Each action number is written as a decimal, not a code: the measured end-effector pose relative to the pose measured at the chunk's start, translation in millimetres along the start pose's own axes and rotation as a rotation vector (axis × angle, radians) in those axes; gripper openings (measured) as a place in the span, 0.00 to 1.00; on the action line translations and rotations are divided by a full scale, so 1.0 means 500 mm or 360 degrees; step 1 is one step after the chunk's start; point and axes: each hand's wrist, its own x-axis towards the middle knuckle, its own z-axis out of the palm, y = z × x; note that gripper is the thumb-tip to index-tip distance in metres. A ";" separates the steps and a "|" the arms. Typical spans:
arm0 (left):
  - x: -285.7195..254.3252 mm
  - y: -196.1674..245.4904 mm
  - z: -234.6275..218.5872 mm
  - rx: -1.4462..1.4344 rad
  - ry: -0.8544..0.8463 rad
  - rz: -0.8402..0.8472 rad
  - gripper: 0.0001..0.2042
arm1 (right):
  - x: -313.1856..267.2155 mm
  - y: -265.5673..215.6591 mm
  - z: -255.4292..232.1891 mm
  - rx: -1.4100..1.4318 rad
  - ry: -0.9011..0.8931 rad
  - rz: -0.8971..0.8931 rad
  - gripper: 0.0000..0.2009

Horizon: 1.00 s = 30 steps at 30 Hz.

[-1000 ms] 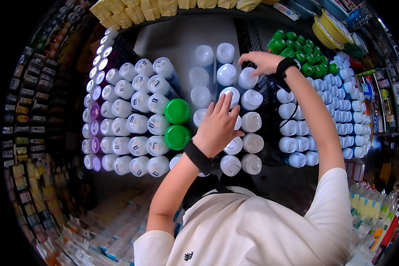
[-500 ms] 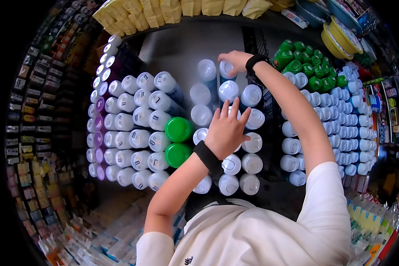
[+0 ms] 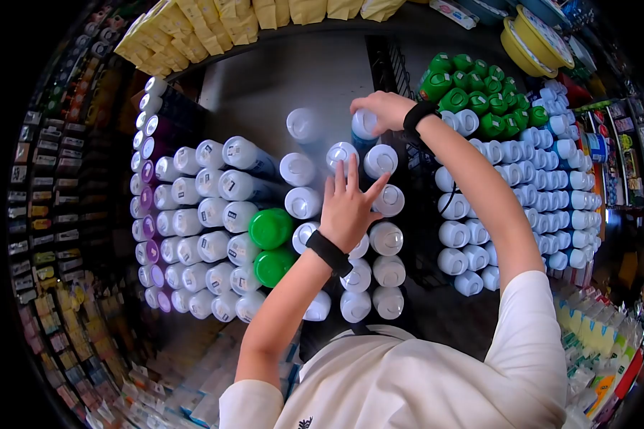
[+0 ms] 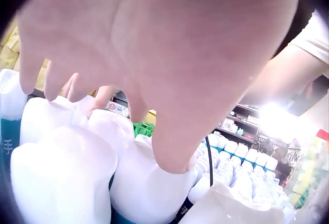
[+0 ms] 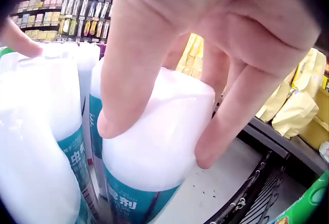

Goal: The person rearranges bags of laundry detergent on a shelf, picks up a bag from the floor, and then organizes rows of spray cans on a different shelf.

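My right hand grips the white cap of a spray can at the far end of the right-hand row. In the right wrist view, thumb and fingers straddle the cap of this spray can, above its teal label. Spread over the white caps nearer my body is my left hand, palm down. Its fingertips lie at a cap in the middle row. The left wrist view shows the fingers of my left hand straight, with the thumb against a white cap.
Green-capped cans stand left of my left hand, beside rows of white-capped cans. A black wire rack borders the shelf at right, with green bottles beyond. Yellow packs line the back.
My right hand moved from a right-row can to the farthest middle-row can, took hold of its cap and shifted it right. My left hand stays spread over the caps. The head view shifted.
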 end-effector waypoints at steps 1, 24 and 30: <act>0.003 -0.001 0.004 0.0010 0.0008 -0.0009 0.37 | -0.004 0.003 0.001 -0.0011 0.0014 -0.0020 0.29; 0.025 -0.005 0.032 0.0082 0.0119 -0.0087 0.36 | -0.009 -0.031 -0.006 -0.0215 0.0020 0.0232 0.24; 0.023 -0.007 0.034 0.0074 0.0113 -0.0086 0.35 | 0.002 -0.066 0.013 -0.0360 0.0120 0.0653 0.26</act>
